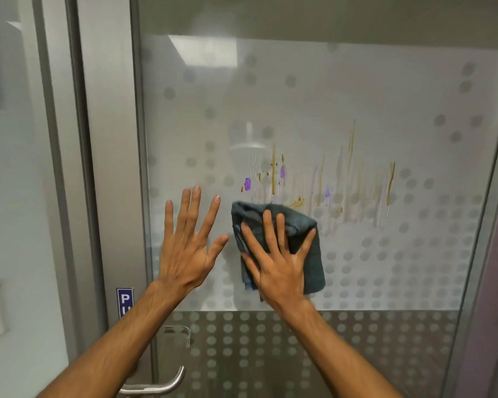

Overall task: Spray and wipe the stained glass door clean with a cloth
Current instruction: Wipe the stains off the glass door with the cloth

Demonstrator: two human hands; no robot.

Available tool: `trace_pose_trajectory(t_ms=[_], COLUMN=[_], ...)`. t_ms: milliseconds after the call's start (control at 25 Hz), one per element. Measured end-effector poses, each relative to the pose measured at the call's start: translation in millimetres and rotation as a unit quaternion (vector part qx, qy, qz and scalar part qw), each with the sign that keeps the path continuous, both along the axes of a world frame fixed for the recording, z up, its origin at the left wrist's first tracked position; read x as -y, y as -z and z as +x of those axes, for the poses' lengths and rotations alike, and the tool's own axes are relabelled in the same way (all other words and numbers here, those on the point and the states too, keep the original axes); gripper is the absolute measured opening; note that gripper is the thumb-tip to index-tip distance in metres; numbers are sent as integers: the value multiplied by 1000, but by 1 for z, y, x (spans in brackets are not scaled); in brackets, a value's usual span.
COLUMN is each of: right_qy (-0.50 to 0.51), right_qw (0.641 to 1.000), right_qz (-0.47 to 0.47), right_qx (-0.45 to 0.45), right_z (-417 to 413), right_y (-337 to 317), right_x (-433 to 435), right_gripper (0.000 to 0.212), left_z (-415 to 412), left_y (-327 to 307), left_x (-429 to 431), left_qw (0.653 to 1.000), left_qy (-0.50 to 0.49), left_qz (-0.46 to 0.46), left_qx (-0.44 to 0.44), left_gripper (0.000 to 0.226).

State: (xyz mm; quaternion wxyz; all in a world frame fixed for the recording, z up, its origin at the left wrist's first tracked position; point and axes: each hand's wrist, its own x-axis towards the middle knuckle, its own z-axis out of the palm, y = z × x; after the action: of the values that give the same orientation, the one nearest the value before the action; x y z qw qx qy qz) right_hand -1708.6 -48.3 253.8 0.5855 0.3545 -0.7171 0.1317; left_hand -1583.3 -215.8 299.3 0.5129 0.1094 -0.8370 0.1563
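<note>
The frosted glass door [357, 90] with a dot pattern fills the view. Brown streaks and purple blobs, the stains [322, 185], run across its middle. My right hand [276, 259] presses a folded grey-blue cloth [311, 254] flat on the glass just below the left end of the stains, fingers spread over it. My left hand [187, 242] is spread flat against the glass to the left of the cloth, holding nothing. No spray bottle is in view.
A metal door frame [110, 168] runs down the left side, with a blue push sign [124, 302] and a steel lever handle [161, 383] below. Another frosted pane [15, 196] lies further left. The door's right frame [483, 225] slants down the right edge.
</note>
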Motion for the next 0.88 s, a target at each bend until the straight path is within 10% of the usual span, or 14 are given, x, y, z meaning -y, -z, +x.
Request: trace_pose_trajectory(t_ms=[440,880], right_qy=[1,3], right_qw=[993,998], right_qz=[-108,5], right_qx=[41,63], right_z=[18,11], right_y=[-174,12], right_x=[43,8], right_gripper=[55,71], left_z=[-7,-3], left_y=[-32,-24], left_x=[6,9], left_qw=[1000,1000], left_qy=[-5,12], left_qz=[6,-17], left_qx=[3,23], left_gripper=[76,75])
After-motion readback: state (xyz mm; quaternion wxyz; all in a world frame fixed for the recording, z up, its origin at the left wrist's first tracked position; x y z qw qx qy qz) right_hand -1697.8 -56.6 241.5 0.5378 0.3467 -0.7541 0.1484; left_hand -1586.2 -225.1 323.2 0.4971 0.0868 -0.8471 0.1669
